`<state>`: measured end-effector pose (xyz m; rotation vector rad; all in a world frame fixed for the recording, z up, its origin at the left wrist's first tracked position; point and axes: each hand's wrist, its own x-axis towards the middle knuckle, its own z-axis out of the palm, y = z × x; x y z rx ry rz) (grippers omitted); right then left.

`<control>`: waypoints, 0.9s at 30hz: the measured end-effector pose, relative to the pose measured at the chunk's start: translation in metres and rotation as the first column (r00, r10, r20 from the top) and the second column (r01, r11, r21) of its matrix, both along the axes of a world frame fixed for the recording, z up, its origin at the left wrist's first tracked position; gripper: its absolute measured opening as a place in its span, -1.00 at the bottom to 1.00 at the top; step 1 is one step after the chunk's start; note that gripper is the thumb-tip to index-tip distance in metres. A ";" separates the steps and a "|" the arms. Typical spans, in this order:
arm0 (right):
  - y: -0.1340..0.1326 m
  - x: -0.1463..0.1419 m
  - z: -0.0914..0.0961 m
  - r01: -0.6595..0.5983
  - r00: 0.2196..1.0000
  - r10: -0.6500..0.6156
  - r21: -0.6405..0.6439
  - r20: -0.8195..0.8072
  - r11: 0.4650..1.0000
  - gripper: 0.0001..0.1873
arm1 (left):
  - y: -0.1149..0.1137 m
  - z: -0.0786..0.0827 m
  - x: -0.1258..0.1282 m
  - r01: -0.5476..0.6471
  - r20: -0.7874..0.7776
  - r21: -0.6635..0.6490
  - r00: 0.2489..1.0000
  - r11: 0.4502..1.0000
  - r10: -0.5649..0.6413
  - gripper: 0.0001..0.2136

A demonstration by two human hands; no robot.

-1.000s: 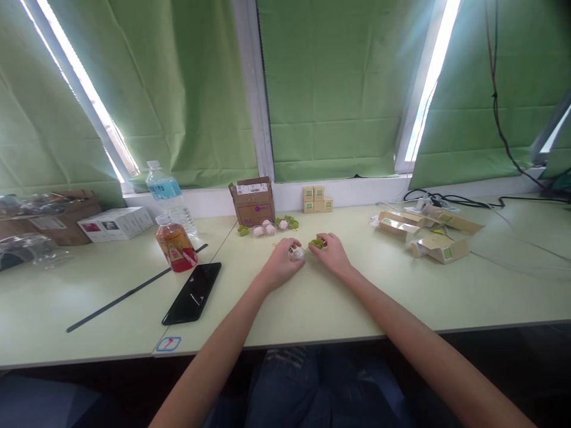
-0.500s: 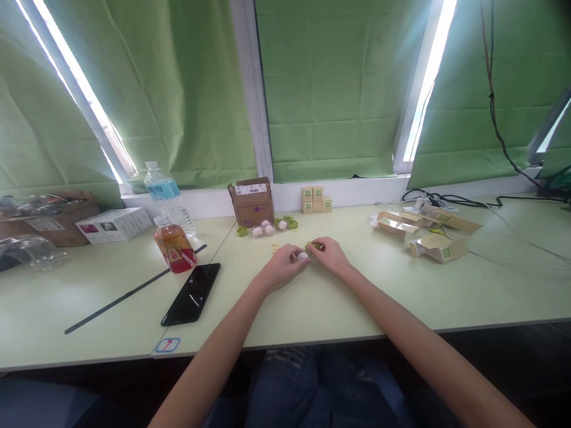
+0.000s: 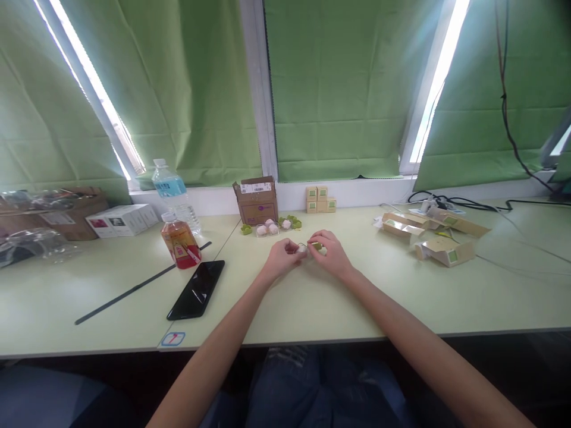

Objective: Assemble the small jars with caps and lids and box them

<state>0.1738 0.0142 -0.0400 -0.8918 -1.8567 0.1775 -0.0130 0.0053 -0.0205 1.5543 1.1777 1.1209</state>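
My left hand (image 3: 280, 260) and my right hand (image 3: 332, 254) meet over the middle of the pale green table (image 3: 312, 297). The left fingers are closed on a small white round piece (image 3: 302, 250). The right fingers pinch a small green piece (image 3: 317, 245) that touches the white one. Behind the hands lie more small white and green pieces (image 3: 273, 227) beside a little open cardboard box (image 3: 257, 201).
A black phone (image 3: 197, 289), a red drink bottle (image 3: 181, 242), a water bottle (image 3: 172, 190) and a long dark strip (image 3: 129, 292) lie left. Small tan cubes (image 3: 320, 198) stand by the window ledge. Flattened tan cartons (image 3: 439, 241) and cables (image 3: 468, 202) lie right.
My hands have come together: the white piece and the green piece, held apart a second ago, now touch. The view shifted slightly.
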 end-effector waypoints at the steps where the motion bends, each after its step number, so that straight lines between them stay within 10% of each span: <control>1: -0.002 -0.001 0.001 -0.026 0.999 0.026 -0.017 0.032 1.000 -0.83 | 0.001 -0.001 -0.001 0.001 0.012 -0.006 1.000 1.000 -0.001 -0.73; 10: -0.006 -0.001 -0.002 -0.120 0.930 0.148 -0.104 0.338 0.987 -0.38 | 0.000 0.001 -0.009 0.053 0.031 -0.077 0.998 0.996 -0.051 -0.67; 27: -0.003 -0.012 -0.008 0.122 0.853 -0.092 -0.026 0.513 0.992 -0.45 | 0.007 -0.005 -0.004 -0.028 -0.178 0.026 0.983 0.999 0.032 -0.75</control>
